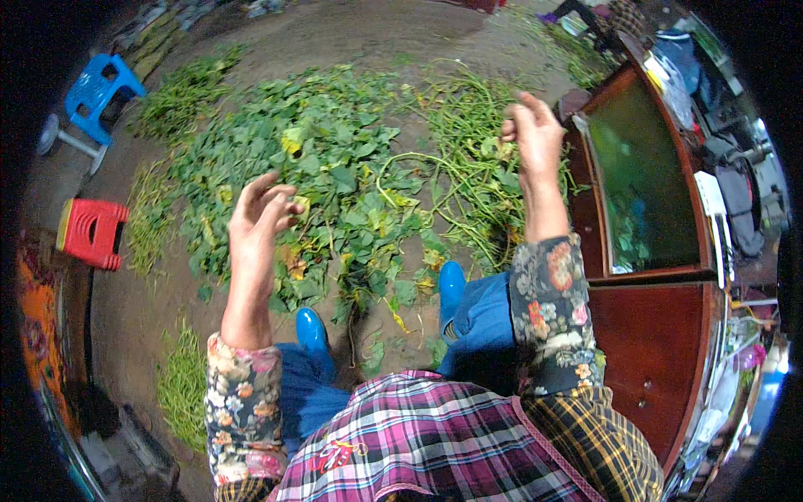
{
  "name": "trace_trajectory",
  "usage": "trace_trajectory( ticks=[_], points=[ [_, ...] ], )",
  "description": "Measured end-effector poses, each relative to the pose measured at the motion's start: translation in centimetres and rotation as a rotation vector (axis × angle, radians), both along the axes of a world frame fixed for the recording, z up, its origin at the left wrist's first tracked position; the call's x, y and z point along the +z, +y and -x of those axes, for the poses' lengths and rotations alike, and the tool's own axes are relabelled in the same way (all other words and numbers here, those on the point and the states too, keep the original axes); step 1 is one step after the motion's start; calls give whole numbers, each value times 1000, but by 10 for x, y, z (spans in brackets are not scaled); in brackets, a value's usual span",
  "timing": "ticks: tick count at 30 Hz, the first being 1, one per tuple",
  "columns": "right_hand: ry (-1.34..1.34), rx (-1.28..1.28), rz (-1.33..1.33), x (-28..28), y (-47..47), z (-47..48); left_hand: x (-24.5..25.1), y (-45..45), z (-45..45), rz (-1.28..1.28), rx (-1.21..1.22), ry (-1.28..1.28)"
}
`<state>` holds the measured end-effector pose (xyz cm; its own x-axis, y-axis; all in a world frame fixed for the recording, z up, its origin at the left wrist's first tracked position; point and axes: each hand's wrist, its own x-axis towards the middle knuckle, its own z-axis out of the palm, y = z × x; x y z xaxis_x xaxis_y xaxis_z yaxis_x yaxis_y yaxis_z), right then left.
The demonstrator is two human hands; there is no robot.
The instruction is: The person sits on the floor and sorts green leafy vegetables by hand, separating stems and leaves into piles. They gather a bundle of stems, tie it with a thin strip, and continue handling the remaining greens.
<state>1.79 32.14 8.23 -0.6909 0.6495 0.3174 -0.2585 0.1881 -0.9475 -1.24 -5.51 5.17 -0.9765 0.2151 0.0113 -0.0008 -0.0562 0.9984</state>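
Observation:
My left hand [260, 216] hovers over a broad heap of loose green leaves [326, 157], its fingers bent and apart, with nothing visible in its grasp. A pale yellow-green leaf shows just beyond its fingertips; whether they touch is unclear. My right hand [533, 135] is raised above a tangle of long green stems [464, 157], the fingers curled. Blur and the angle hide whether anything thin is in it. One long stem arches [392, 166] between the leaf heap and the stem pile. Some leaves have turned yellow or brown.
Blue boots [450, 288] stand at the near edge of the heap. On the left are a blue plastic stool [103, 94], a red stool [94, 232] and smaller stem piles [182, 383]. A red-brown cabinet [646, 351] with a glass panel [646, 182] borders the right. Another person [618, 22] is far right.

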Motion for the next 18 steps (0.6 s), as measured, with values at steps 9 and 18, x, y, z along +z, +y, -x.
trace_trajectory(
  ticks=[9, 18],
  points=[
    [-933, -249, -687, -184, 138, 43, -19, 29, 8, 245, -61, 210],
    [-1504, 238, -753, -319, 196, 34, -16, 79, 30, 567, -135, 455]
  ],
)
